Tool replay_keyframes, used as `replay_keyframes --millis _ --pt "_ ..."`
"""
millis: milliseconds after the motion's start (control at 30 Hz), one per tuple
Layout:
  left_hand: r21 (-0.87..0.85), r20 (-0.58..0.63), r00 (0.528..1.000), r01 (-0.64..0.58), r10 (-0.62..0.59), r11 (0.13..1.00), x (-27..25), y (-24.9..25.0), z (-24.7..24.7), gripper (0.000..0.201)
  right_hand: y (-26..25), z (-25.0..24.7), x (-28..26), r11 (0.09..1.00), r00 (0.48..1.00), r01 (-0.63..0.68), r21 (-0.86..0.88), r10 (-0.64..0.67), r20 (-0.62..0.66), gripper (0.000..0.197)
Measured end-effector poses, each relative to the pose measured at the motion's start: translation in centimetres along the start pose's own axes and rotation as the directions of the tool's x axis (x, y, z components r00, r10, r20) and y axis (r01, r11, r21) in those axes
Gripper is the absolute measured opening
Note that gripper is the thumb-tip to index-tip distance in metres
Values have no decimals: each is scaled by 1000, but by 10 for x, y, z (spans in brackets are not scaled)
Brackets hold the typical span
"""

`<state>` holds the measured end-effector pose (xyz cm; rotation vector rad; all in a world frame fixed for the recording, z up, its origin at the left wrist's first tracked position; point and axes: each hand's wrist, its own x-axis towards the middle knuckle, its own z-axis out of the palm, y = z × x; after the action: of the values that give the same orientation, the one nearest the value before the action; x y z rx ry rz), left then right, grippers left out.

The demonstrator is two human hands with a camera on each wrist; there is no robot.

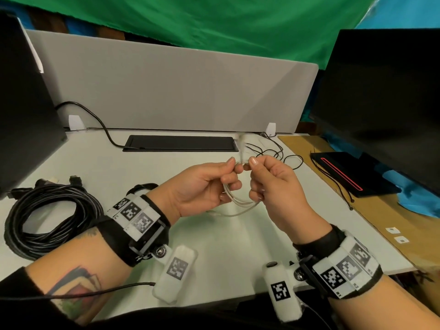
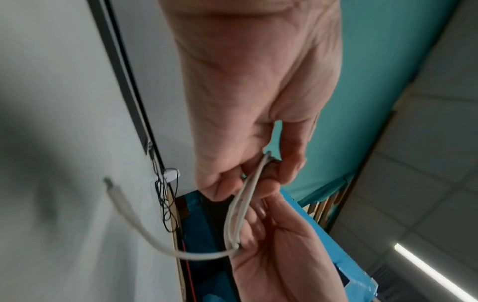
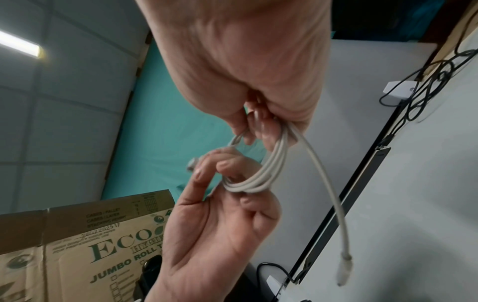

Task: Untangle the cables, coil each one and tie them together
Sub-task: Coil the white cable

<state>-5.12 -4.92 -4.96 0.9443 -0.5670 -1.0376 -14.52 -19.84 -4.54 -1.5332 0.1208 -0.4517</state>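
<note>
I hold a thin white cable (image 1: 240, 204) wound in small loops above the desk, between both hands. My left hand (image 1: 229, 172) pinches the loops from the left, and my right hand (image 1: 254, 175) grips them from the right. One white plug end (image 1: 241, 148) sticks up between the thumbs, blurred. In the left wrist view the other end (image 2: 113, 194) hangs loose below the loops (image 2: 240, 208). The right wrist view shows the coil (image 3: 266, 169) wrapped over my fingers, with its tail and plug (image 3: 345, 269) dangling. A thick black cable (image 1: 47, 215) lies coiled on the desk at the left.
Dark monitors stand at the left (image 1: 21, 103) and right (image 1: 385, 96), with a grey partition (image 1: 178, 91) behind. A black cable hatch (image 1: 181, 142) and thin black wires (image 1: 273, 148) lie at the back. A black device (image 1: 350, 175) sits on brown board at the right.
</note>
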Motion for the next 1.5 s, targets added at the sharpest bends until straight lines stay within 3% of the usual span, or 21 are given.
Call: replay_keyframes --millis 67,133,233,300,367,500,600,667,767,833,933,1033,1200,1300,1500 --pt "1 10 1000 4 -4 1000 -1 -1 0 11 1 -2 0 999 999 -32 -14 32 -1 22" --pt "117 -17 1000 -4 6 993 -1 0 -1 6 2 -3 1 998 998 -59 -38 59 -14 23" --pt "351 -156 985 -19 78 936 3 -3 1 20 3 -3 2 995 996 -74 -74 70 -48 26" --pt "321 -280 955 -1 95 947 7 -5 2 35 3 -3 3 995 995 -77 -60 73 -72 26" --pt "243 -338 934 -29 113 969 10 -7 -2 34 2 -3 3 996 992 -85 6 85 -88 26" --pt "139 -283 951 -86 123 987 9 -2 -9 27 -3 -4 2 986 992 -88 143 100 -83 20" --pt "173 -228 966 -86 125 981 5 2 -12 19 -6 -7 3 988 994 -70 140 82 -79 18" --pt "309 -219 960 -100 173 946 3 4 -14 24 -7 -8 4 987 994 -73 144 83 -65 18" --pt "560 -152 950 -143 272 816 2 7 -14 21 -6 -9 3 992 995 -80 96 85 -44 20" --pt "618 -78 968 -142 241 773 1 8 -13 25 -4 -10 3 997 997 -67 48 69 -27 19" --pt "504 -37 986 -120 161 855 0 9 -11 22 -3 -11 6 998 999 -39 46 40 -23 18" --pt "259 -128 981 -110 147 960 1 11 -11 21 -4 -15 9 996 999 27 -80 -30 -45 21" --pt "97 -238 950 -186 205 978 4 15 -18 26 -2 -22 10 956 994 30 -292 -60 -93 21" --pt "87 -259 941 -202 218 976 6 15 -22 23 -3 -25 10 946 994 -42 -321 8 -107 26" --pt "157 -179 960 -187 215 970 4 15 -20 24 -8 -29 12 943 983 -152 -295 113 -148 49"
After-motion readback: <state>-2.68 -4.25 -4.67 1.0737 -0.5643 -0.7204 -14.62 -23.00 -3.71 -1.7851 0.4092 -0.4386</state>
